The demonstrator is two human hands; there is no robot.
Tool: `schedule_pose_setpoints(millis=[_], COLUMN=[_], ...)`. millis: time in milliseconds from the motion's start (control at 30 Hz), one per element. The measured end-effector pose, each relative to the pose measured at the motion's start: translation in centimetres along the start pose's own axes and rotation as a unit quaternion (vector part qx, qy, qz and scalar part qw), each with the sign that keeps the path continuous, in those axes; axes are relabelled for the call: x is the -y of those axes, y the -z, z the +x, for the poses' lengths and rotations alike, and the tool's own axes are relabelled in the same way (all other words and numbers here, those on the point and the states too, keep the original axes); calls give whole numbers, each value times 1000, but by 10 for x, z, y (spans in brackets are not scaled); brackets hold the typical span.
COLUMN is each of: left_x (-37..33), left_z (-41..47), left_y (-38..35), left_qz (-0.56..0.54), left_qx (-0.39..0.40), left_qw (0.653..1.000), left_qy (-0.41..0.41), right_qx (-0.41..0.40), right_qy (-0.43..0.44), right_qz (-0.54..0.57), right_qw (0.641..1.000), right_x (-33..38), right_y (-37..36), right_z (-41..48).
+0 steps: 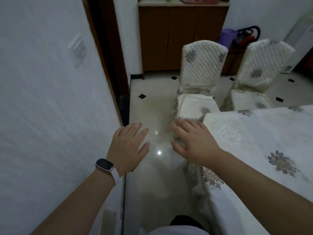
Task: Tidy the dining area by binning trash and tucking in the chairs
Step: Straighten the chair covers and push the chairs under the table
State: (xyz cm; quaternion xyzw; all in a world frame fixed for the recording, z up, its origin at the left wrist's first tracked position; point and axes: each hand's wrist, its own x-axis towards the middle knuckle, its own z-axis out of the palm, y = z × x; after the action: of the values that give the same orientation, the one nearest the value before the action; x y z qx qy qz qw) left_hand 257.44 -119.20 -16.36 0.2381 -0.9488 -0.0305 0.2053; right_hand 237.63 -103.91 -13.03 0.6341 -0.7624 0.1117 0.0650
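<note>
Chairs, two of them, in quilted covers. The nearer chair (202,65) stands just past the table (254,141) corner, its seat only partly under the cloth edge. The further chair (264,65) is beside it, also drawn out from the far side. That's the job in front of us, I'd say: tucking these in.

Both hands are out ahead and holding nothing. The left hand (130,146), watch (104,164) on the wrist, hovers over the shiny floor (152,107) with its fingers straight and slightly spread. The right hand (194,139) is at the table corner, fingers loosely bent and a little apart. I can't tell from here whether it touches the tablecloth or only hangs above it.

To do this well, I'd go round to the chair back and take the top rail with both hands. Then push straight so the legs slide rather than tip. The draped cloth could bunch under the seat, and the loose covers may slip in the grip.

No trash that I can see.
</note>
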Motion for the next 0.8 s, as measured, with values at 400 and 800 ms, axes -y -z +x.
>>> schedule_pose_setpoints(millis=[400, 800], left_x=[49, 99], left_z=[158, 366], left_y=[-61, -98], left_qz=[-14, 29], left_qx=[16, 27], left_qw=[994, 993], left_qy=[-112, -111], right_qx=[-15, -56], right_qy=[-75, -36], right_qz=[-3, 39], right_qw=[997, 997], right_x=[-93, -236], right_y=[-46, -71], right_z=[104, 294])
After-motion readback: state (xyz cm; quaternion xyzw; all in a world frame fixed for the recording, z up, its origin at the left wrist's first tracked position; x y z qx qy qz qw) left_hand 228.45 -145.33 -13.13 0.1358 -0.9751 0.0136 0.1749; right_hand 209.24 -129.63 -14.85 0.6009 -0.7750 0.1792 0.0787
